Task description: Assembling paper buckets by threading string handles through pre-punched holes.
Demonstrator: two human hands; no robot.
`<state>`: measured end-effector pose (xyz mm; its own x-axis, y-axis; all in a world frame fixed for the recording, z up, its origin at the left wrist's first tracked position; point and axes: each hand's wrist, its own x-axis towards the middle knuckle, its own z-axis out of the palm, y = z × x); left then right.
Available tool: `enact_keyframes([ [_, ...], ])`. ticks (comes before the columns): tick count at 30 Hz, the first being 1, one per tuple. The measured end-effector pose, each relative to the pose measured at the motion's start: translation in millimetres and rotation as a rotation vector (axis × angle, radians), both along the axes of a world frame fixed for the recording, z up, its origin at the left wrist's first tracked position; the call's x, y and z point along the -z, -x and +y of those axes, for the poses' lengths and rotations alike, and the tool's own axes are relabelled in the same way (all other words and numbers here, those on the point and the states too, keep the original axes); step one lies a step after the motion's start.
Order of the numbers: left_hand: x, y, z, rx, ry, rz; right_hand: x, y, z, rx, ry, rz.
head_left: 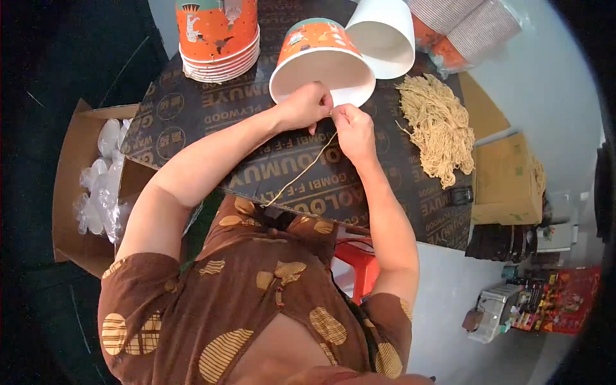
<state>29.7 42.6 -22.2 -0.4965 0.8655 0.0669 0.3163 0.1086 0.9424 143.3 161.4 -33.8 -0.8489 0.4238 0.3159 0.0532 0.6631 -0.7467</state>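
Note:
An orange printed paper bucket (324, 70) lies on its side on the dark plywood table (308, 168), its white mouth toward me. At the near edge of its rim, my left hand (305, 107) and my right hand (354, 133) meet with fingers pinched together. Between them they hold a thin beige cord (301, 174), whose loose length trails down to the table's front edge. The fingertips are too close together to show whether there is a knot. Whether the cord passes through the bucket's wall is hidden by the fingers.
Left of the bucket stands a nested stack of orange buckets (219, 45). A white bucket (385, 46) lies to the right, near plastic-wrapped stacks (475, 32). Tangled beige cord (439, 128) is heaped on the right. Cardboard boxes (507, 183) flank the table; the left one holds clear plastic pieces (102, 186).

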Motion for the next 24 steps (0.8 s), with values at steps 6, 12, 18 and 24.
enact_keyframes([
  [6, 1, 0, 0, -0.075, -0.062, -0.124, 2, 2, 2, 0.003, 0.051, -0.011],
  [12, -1, 2, -1, -0.002, -0.027, -0.040, -4, 1, -1, 0.040, 0.076, -0.023],
  [18, 1, 2, 1, 0.009, -0.057, -0.027, -4, 1, -3, 0.072, 0.048, -0.012],
  [24, 5, 3, 2, 0.001, -0.076, -0.011, -3, 2, -2, 0.075, 0.062, -0.017],
])
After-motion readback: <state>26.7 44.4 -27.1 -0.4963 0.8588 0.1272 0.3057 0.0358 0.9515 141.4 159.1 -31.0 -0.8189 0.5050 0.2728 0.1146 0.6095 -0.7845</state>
